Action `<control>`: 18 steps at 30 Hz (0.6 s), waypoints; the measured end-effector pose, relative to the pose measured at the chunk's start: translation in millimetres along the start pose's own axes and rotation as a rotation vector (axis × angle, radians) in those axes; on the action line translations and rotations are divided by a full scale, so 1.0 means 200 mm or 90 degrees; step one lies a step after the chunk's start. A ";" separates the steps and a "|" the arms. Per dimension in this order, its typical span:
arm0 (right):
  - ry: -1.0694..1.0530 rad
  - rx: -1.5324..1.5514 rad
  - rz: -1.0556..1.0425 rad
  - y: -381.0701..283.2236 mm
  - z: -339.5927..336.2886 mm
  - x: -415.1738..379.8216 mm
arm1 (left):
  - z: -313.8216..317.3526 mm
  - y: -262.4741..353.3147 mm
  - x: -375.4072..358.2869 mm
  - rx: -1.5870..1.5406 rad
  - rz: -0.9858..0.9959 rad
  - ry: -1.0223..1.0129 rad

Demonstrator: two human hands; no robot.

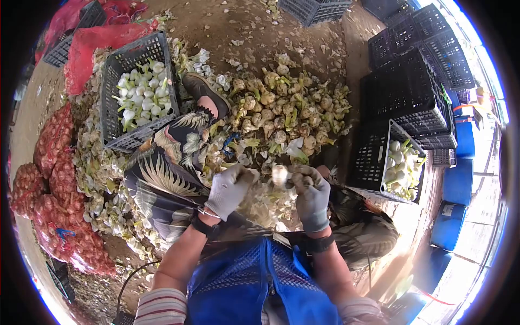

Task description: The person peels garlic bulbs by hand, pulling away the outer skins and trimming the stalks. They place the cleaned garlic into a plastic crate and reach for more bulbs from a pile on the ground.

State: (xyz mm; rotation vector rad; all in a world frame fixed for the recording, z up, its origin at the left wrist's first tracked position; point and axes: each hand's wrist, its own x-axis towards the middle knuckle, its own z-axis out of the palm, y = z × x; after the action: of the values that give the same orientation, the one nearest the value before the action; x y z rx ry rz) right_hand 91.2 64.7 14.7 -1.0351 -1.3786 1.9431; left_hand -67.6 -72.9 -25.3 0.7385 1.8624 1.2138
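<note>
My right hand (312, 199), in a pale work glove, pinches a whitish garlic bulb (280, 176) by one end above my lap. To its left, my left hand (230, 190), gloved too, is closed with its fingers curled toward the bulb. It is apart from the bulb, and what it holds, if anything, is hidden and blurred. In front of both hands lies a heap of brownish unpeeled garlic bulbs (271, 105) with green stems. Loose skins (265, 208) cover the ground between my legs.
At left, a black crate (106, 122) holds cleaned white garlic bulbs (142, 97); another crate (368, 162) with bulbs stands right. Stacked black crates (398, 92) and blue bins (457, 181) line the right side. Full red net sacks (59, 216) lie left among scattered skins.
</note>
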 end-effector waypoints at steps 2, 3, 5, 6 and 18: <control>-0.052 0.090 -0.004 0.00 -0.05 0.02 | -0.03 -0.07 0.03 -0.040 -0.028 0.002; -0.050 0.085 -0.003 0.00 -0.07 0.03 | -0.03 -0.11 0.03 -0.099 0.019 0.006; -0.125 -0.039 0.024 -0.01 -0.08 0.04 | -0.05 -0.04 0.03 -0.221 0.035 -0.021; -0.130 -0.041 0.025 0.01 -0.06 0.05 | -0.07 0.00 0.03 -0.338 0.054 -0.046; -0.035 0.205 0.171 0.14 -0.06 0.16 | -0.09 0.06 -0.09 -0.359 0.049 -0.109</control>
State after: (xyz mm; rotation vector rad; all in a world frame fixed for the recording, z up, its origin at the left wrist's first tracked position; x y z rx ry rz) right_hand 83.5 85.9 -22.7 -1.0559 -0.9457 2.3101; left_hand -73.2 -90.5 -3.8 0.5762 1.2689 1.5744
